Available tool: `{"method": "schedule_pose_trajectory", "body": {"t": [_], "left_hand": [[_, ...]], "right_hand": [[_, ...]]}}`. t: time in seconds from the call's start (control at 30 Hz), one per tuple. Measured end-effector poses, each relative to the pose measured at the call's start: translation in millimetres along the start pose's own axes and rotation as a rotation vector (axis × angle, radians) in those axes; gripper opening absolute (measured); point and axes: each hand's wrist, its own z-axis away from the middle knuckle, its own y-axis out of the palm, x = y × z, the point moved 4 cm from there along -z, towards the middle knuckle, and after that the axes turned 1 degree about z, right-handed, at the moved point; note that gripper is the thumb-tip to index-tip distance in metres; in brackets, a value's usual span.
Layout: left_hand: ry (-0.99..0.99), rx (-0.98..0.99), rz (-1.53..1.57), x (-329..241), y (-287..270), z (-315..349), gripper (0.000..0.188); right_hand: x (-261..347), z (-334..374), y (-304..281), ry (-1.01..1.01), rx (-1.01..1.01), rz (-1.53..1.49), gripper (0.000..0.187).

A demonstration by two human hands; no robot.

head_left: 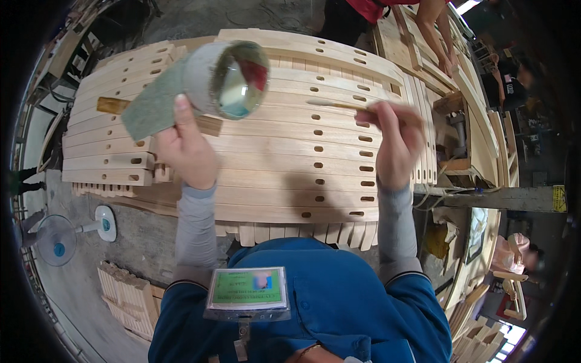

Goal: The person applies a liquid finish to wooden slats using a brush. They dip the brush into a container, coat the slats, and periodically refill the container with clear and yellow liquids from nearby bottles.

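Raised over the slats, my left hand (187,148) is closed on a grey-green sheet (154,97) that looks like sandpaper. The same hand supports a whitish round pot (203,75), tilted with its mouth to the right. Inside the pot are pale, teal and red patches, blurred. A brown strip (112,106) shows past the sheet's left edge; I cannot tell if it is held. To the right, my right hand (399,142) pinches a thin brush (339,105), its pale tip pointing left toward the pot. Beneath both hands lie rows of pale slotted wooden slats (266,145).
More slats (124,296) are stacked on the floor at lower left, near a fan (57,240). At the upper right, another person's arms (437,30) reach over wooden frame parts (475,109). A grey beam (496,199) juts in at right.
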Motion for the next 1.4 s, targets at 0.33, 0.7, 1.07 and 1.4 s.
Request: {"method": "schedule_pose_trajectory", "body": {"t": [0.33, 0.7, 1.07, 1.4], "left_hand": [[0.013, 0.027, 0.068, 7.3, -8.4, -4.5, 0.023], [-0.017, 0.008, 0.074, 10.5, -10.7, -4.3, 0.022], [-0.028, 0.041, 0.072, 9.8, -9.4, -5.1, 0.022], [-0.025, 0.034, 0.071, 7.2, -8.4, -4.1, 0.022]], "right_hand": [[-99.1, -21.9, 18.3, 0.037, 0.295, 0.565, 0.020], [-85.5, -23.8, 19.6, -0.051, 0.226, 0.719, 0.022], [-79.1, -6.2, -10.6, 0.293, 0.040, 0.380, 0.021], [-63.6, 22.0, 19.2, -0.106, 0.224, 0.739, 0.010]]}}
